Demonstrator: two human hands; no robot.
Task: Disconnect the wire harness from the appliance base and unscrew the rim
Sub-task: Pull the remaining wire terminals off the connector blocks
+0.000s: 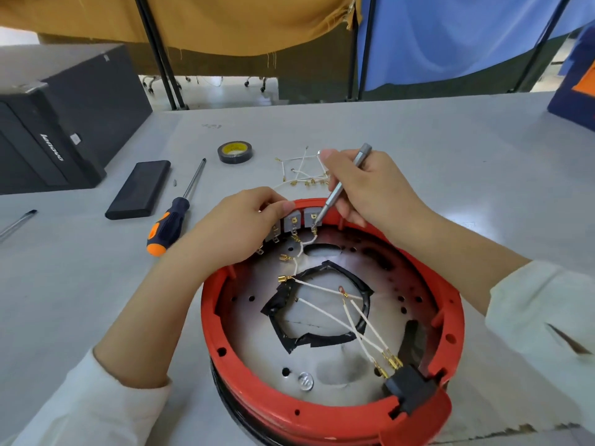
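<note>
The upturned appliance base (322, 375) has a red rim (289, 413) around a metal plate. White wires with gold terminals (347, 313) run across the plate to a black connector block (407, 386) and to grey switch blocks (293, 222) at the far rim. My left hand (238, 226) grips the far rim beside those blocks. My right hand (367, 188) holds a slim grey tool (344, 181), its tip at a gold terminal on the rightmost grey block.
A loose bundle of removed white wires (302, 172) lies beyond the base. An orange-and-black screwdriver (175, 214), a black flat case (140, 189) and a tape roll (235, 152) lie on the grey table (467, 149). A black computer case (61, 123) stands at left.
</note>
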